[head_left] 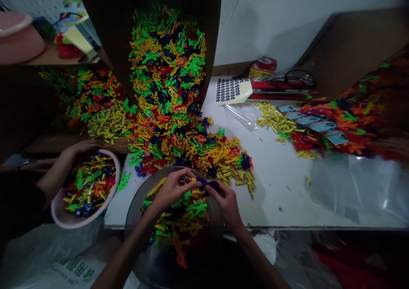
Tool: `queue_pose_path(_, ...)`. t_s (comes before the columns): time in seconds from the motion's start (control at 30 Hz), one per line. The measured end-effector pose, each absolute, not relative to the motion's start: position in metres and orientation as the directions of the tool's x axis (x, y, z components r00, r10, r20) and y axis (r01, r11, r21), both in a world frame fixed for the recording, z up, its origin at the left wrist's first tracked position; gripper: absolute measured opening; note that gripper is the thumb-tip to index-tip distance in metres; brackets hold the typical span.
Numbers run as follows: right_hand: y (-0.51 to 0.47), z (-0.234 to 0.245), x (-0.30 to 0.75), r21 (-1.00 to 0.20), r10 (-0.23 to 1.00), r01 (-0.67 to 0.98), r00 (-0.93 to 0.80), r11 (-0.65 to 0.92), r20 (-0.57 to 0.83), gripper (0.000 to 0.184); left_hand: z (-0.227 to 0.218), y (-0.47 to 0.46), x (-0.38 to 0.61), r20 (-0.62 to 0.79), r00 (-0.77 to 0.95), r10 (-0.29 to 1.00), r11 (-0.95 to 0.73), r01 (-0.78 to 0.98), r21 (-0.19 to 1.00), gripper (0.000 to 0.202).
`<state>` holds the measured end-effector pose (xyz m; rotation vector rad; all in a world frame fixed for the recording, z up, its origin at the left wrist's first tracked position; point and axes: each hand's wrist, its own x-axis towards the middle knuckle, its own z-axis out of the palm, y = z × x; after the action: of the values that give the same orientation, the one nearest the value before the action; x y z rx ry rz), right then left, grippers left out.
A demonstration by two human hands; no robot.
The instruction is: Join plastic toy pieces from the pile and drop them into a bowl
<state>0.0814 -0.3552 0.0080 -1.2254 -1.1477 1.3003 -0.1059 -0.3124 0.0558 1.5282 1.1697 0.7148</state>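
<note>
Above a grey basin [131, 212], my left hand [174, 189] pinches a small yellow stick [191, 178] with a coloured tip. My right hand [227, 201] has its fingertips closed on a dark blue plastic piece [207, 184], which meets the stick between both hands. The piece's exact kind is too dim to tell. Below them, the basin holds green, yellow, orange and blue plastic pieces [194, 210]. Just beyond its far rim lies a large heap of similar pieces [172, 127] and short yellow sticks [225, 176].
At the left, another person's arm [59, 165] reaches over a pink basin [118, 170] of mixed pieces. A sticker sheet [232, 90] lies on the white table [281, 199]. Cards [316, 123], clear plastic bags [358, 187] and another heap [361, 106] occupy the right side.
</note>
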Motion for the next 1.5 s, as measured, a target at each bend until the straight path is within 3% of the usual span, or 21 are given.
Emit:
queue_pose_path(0.13,-0.349,0.008,0.097,-0.991,0.989,0.123,-0.143,0.051,0.033,0.030,0.070,-0.307,-0.138,-0.164,0.479,0.862,-0.147,0.546,0.825,0.031)
queue_pose_path(0.27,-0.326,-0.021,0.135,-0.922,0.983,0.380,0.123,0.080,0.136,0.032,0.077,-0.295,-0.143,0.014,0.335,0.942,-0.260,0.704,0.661,0.029)
queue_pose_path(0.33,-0.313,-0.045,0.153,-0.828,0.973,0.557,0.146,0.067,0.177,0.032,0.070,-0.287,-0.122,0.079,0.358,0.930,-0.326,0.708,0.626,0.026)
queue_pose_path(0.43,-0.300,-0.077,0.166,-0.644,0.975,0.760,0.068,0.087,0.212,0.029,0.048,-0.270,-0.072,0.057,0.522,0.851,-0.473,0.716,0.513,0.017)
queue_pose_path(0.53,-0.291,-0.098,0.170,-0.579,0.975,0.809,0.037,0.099,0.218,0.032,0.019,-0.249,-0.021,-0.101,0.618,0.780,-0.551,0.754,0.357,0.016)
queue_pose_path(0.63,-0.283,-0.105,0.174,-0.618,0.974,0.778,0.039,0.110,0.222,0.026,-0.005,-0.230,0.011,-0.168,0.625,0.762,-0.556,0.765,0.327,0.015)
queue_pose_path(0.77,-0.281,-0.096,0.182,-0.676,0.967,0.719,0.019,0.164,0.254,0.026,-0.016,-0.223,0.017,-0.158,0.609,0.777,-0.543,0.776,0.320,0.021)
queue_pose_path(0.87,-0.289,-0.082,0.178,-0.749,0.962,0.637,0.045,0.181,0.270,0.034,-0.013,-0.229,0.003,-0.093,0.606,0.790,-0.531,0.751,0.392,0.027)
queue_pose_path(1.0,-0.297,-0.063,0.154,-0.941,0.974,0.312,0.139,0.129,0.179,0.035,-0.005,-0.239,-0.025,0.034,0.645,0.764,-0.532,0.599,0.599,0.029)
queue_pose_path(1.1,-0.296,-0.061,0.135,-0.973,0.980,0.212,0.158,0.088,0.123,0.035,0.002,-0.243,-0.044,0.053,0.631,0.774,-0.474,0.521,0.710,0.026)
queue_pose_path(1.2,-0.293,-0.074,0.124,-0.924,0.977,0.352,0.093,0.148,0.192,0.036,0.009,-0.248,-0.058,0.054,0.452,0.891,-0.300,0.494,0.816,0.021)
queue_pose_path(1.33,-0.291,-0.104,0.123,-0.730,0.947,0.611,-0.119,0.307,0.299,0.038,0.015,-0.262,-0.071,0.029,0.213,0.977,-0.090,0.284,0.954,0.030)
queue_pose_path(1.5,-0.288,-0.108,0.123,-0.734,0.953,0.619,-0.087,0.280,0.290,0.030,0.011,-0.278,-0.075,-0.092,0.134,0.987,0.095,-0.013,0.995,0.031)
